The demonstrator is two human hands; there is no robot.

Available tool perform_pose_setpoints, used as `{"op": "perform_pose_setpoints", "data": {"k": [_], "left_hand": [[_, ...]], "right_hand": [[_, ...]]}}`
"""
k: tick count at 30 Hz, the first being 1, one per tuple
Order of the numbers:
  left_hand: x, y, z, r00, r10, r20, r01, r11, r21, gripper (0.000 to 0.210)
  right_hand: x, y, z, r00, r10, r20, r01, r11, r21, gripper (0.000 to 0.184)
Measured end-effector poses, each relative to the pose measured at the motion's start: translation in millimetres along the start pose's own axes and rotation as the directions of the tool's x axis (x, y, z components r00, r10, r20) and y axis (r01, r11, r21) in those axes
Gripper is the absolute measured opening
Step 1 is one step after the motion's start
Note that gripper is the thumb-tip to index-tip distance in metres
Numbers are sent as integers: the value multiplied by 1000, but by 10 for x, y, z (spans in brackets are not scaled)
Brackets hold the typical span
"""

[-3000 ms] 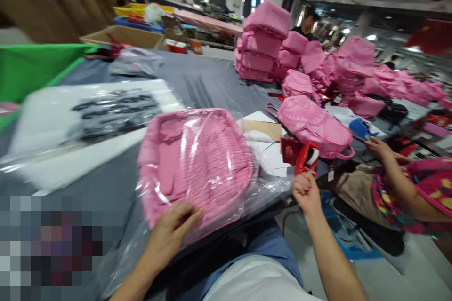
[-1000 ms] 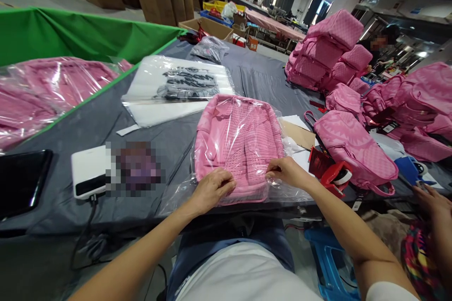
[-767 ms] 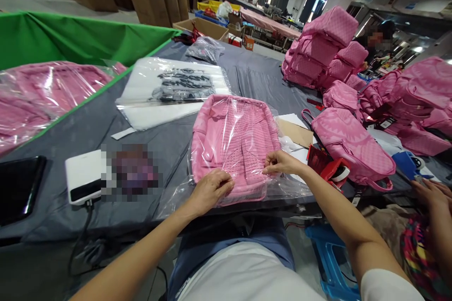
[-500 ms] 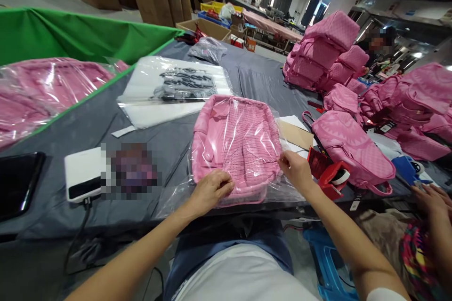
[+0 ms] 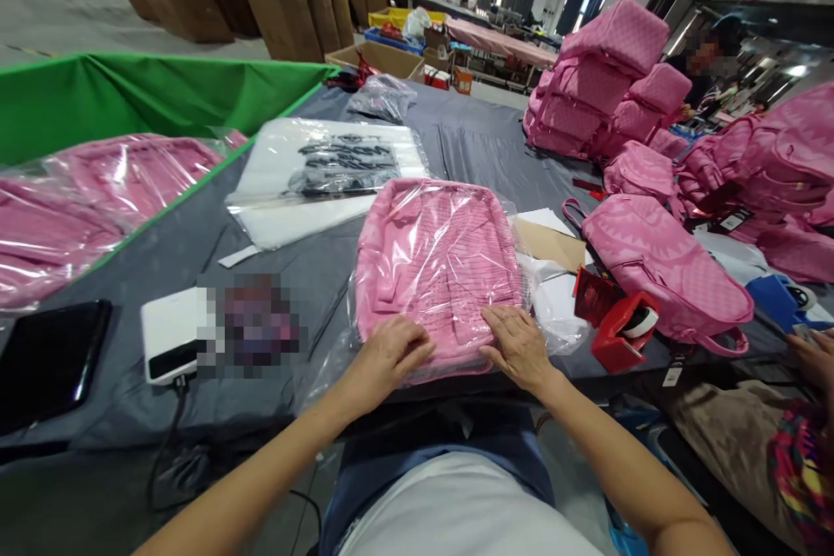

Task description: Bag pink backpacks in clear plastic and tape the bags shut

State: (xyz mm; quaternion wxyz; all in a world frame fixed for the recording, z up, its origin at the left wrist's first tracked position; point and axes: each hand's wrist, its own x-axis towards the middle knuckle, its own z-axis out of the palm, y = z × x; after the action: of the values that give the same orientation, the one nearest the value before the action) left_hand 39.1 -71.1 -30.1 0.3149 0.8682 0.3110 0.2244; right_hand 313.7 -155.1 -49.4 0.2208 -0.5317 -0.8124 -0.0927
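A pink backpack (image 5: 443, 269) in a clear plastic bag lies flat on the table before me, its quilted back and straps facing up. My left hand (image 5: 391, 356) rests on its lower left edge, with fingers stretched over the plastic and the thumb apart. On the lower right part lies my right hand (image 5: 518, 347), fingers flat against the wrapped surface and thumb spread. Loose clear plastic (image 5: 566, 321) sticks out beside the backpack on the right. The undersides of both hands are hidden.
Left are a white device (image 5: 169, 334), a black tablet (image 5: 56, 356) and wrapped pink backpacks (image 5: 136, 182) by green cloth (image 5: 195, 91). Plastic bags (image 5: 313, 217) lie behind. Right stand a red tape dispenser (image 5: 622, 334), an unwrapped pink backpack (image 5: 665, 265) and stacked backpacks (image 5: 599, 82). Another person's hand (image 5: 814, 356) is far right.
My right hand has moved left from the plastic's right edge onto the backpack's lower right part, its fingers now flat. My left hand stays at the lower left.
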Motion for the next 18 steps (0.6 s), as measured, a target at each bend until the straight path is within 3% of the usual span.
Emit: {"op": "perform_pose_setpoints", "data": {"k": [3,6,11,13,15,17,18], "left_hand": [[-203,-9,-122,947,289,-143,-213,893,397,25],[-385,-64,-246,895,388,-221,-191,780,596,14],[-454,-219,-316,904,326,-277,-110,802,587,21],[-423,-276,-302,920,277,-276,-97,845,526,24],[-393,-311,-285,929,248,-274,-93,875,476,24],[-379,-317,-273,932,244,-267,-99,881,462,24],[-378,-312,-270,934,244,-262,-101,881,463,25]], "right_hand": [[8,-1,-17,1000,-2,-5,2,1000,27,51],[-7,-14,4,999,-7,-46,9,999,46,57],[21,-14,90,991,-2,-135,12,997,78,60],[68,-29,28,987,46,-154,-13,979,204,54],[90,-47,-146,970,186,-155,-109,906,409,44],[26,-44,-414,898,398,-189,-234,794,561,33],[-54,-23,-563,829,506,-237,-287,750,596,30]]}}
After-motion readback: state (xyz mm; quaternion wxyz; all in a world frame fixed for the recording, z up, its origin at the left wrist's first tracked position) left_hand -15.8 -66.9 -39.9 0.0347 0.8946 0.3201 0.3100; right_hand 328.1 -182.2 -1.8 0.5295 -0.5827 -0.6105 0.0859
